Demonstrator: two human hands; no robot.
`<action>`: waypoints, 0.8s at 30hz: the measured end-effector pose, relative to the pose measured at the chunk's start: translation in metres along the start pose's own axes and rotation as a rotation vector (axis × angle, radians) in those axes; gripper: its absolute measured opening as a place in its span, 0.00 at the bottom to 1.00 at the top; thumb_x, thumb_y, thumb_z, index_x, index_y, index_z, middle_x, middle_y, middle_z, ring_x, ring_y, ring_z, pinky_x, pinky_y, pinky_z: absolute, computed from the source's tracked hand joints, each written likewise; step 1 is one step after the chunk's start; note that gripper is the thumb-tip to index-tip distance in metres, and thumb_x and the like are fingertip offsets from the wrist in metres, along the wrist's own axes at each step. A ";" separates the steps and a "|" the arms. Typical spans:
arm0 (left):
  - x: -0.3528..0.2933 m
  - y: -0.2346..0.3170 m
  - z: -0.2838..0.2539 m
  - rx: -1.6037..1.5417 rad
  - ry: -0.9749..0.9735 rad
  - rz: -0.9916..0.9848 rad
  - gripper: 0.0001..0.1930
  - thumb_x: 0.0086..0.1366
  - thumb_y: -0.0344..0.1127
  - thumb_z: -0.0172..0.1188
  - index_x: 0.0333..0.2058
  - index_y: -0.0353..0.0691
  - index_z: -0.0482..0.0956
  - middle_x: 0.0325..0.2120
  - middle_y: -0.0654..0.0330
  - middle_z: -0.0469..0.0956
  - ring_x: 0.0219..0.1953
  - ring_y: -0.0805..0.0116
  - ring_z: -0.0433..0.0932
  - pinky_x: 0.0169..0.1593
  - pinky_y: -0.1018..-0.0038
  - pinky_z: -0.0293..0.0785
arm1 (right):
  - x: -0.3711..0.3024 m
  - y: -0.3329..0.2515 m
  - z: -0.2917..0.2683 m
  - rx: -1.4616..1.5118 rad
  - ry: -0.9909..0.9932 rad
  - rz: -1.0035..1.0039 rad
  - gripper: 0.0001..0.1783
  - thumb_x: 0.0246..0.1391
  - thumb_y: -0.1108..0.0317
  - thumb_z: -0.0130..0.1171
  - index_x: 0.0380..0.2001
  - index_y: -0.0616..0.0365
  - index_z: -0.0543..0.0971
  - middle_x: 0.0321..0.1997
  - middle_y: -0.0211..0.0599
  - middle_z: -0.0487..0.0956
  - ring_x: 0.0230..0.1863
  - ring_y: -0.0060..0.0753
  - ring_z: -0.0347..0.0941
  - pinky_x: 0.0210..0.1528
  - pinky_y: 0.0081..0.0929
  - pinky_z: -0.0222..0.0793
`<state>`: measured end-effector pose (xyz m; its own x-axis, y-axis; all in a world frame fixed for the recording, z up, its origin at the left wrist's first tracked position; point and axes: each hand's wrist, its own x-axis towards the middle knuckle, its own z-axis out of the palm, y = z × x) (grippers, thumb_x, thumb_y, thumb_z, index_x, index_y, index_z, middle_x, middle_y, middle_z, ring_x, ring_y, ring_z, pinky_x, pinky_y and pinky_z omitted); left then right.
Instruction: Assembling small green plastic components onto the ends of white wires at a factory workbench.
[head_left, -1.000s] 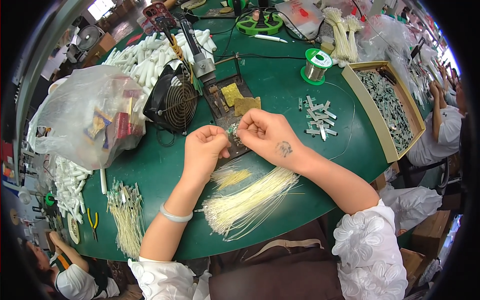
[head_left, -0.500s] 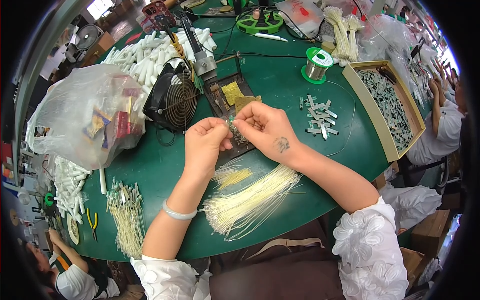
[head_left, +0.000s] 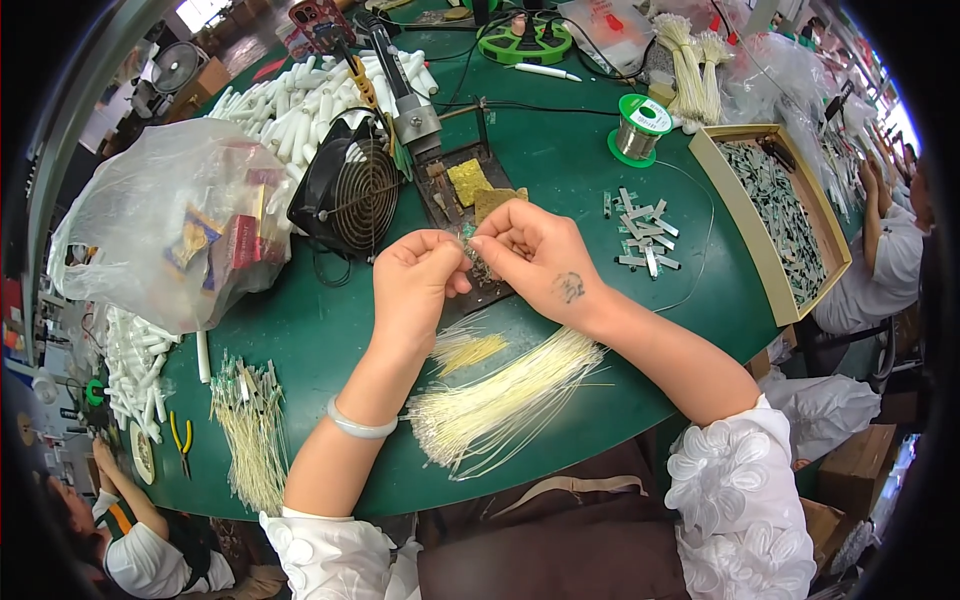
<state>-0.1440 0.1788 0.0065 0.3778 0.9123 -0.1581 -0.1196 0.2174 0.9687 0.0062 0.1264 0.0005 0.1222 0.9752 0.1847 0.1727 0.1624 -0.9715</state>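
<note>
My left hand (head_left: pixel 418 272) and my right hand (head_left: pixel 528 250) meet fingertip to fingertip over a dark soldering stand (head_left: pixel 436 190). Both are closed in a pinch. A small green piece (head_left: pixel 467 231) shows between the fingertips, mostly hidden by them. Below my hands lies a large bundle of pale thin wires (head_left: pixel 505 405), with a smaller bunch of yellowish wires (head_left: pixel 470 350) beside it. Several small silvery-green strips (head_left: pixel 648 235) lie loose to the right of my right hand. Yellow sponges (head_left: pixel 468 183) sit on the stand just beyond my fingers.
At left are a black fan (head_left: pixel 350 190), a plastic bag (head_left: pixel 130 230), white tubes (head_left: pixel 300 115), wires with strips attached (head_left: pixel 250 430) and yellow-handled pliers (head_left: pixel 183 445). A solder spool (head_left: pixel 638 135) and a cardboard tray of strips (head_left: pixel 725 190) stand right. Other people work at both sides.
My hands stay pinched together in nearly the same spot. The whole view has shifted very slightly; nothing is visibly picked up or let go.
</note>
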 end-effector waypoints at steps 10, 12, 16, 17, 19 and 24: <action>-0.002 0.001 -0.005 0.025 0.036 -0.030 0.04 0.58 0.28 0.53 0.26 0.36 0.75 0.19 0.65 0.73 0.17 0.79 0.68 0.23 0.83 0.62 | -0.005 -0.011 -0.014 0.081 -0.031 0.094 0.06 0.59 0.69 0.54 0.32 0.60 0.71 0.22 0.20 0.67 0.23 0.08 0.59 0.24 0.12 0.54; -0.002 0.000 -0.006 0.028 0.038 -0.034 0.04 0.58 0.28 0.53 0.26 0.36 0.75 0.20 0.65 0.73 0.17 0.79 0.68 0.23 0.83 0.62 | -0.006 -0.013 -0.017 0.063 -0.066 0.124 0.07 0.58 0.69 0.55 0.33 0.61 0.70 0.22 0.19 0.67 0.23 0.08 0.58 0.23 0.13 0.53; -0.005 0.000 -0.018 0.025 0.040 -0.046 0.04 0.57 0.28 0.54 0.26 0.35 0.76 0.20 0.64 0.76 0.18 0.80 0.71 0.24 0.84 0.64 | -0.011 -0.023 -0.021 -0.053 -0.192 0.195 0.07 0.56 0.68 0.56 0.31 0.61 0.72 0.20 0.18 0.65 0.23 0.07 0.56 0.23 0.13 0.52; -0.009 0.001 -0.022 0.023 0.052 -0.049 0.04 0.57 0.28 0.54 0.26 0.35 0.76 0.20 0.64 0.76 0.18 0.80 0.71 0.24 0.84 0.64 | -0.013 -0.029 -0.021 -0.172 -0.307 0.202 0.07 0.54 0.68 0.57 0.30 0.60 0.74 0.19 0.20 0.65 0.22 0.09 0.57 0.23 0.15 0.53; -0.015 0.002 -0.028 0.047 0.024 -0.035 0.04 0.57 0.28 0.54 0.26 0.35 0.76 0.21 0.64 0.76 0.18 0.80 0.71 0.24 0.84 0.64 | -0.018 -0.031 -0.018 -0.290 -0.421 0.210 0.06 0.52 0.68 0.58 0.29 0.60 0.75 0.17 0.22 0.66 0.20 0.12 0.57 0.23 0.17 0.54; -0.037 0.008 -0.036 0.100 0.058 -0.017 0.03 0.57 0.26 0.53 0.28 0.35 0.76 0.21 0.63 0.76 0.19 0.79 0.72 0.24 0.84 0.64 | -0.030 -0.019 -0.006 -0.525 -0.540 -0.135 0.06 0.45 0.68 0.59 0.26 0.59 0.78 0.22 0.39 0.75 0.24 0.40 0.72 0.29 0.33 0.67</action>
<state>-0.1920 0.1595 0.0136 0.3250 0.9280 -0.1823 -0.0200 0.1995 0.9797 0.0049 0.0935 0.0139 -0.4044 0.9121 0.0675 0.6103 0.3241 -0.7229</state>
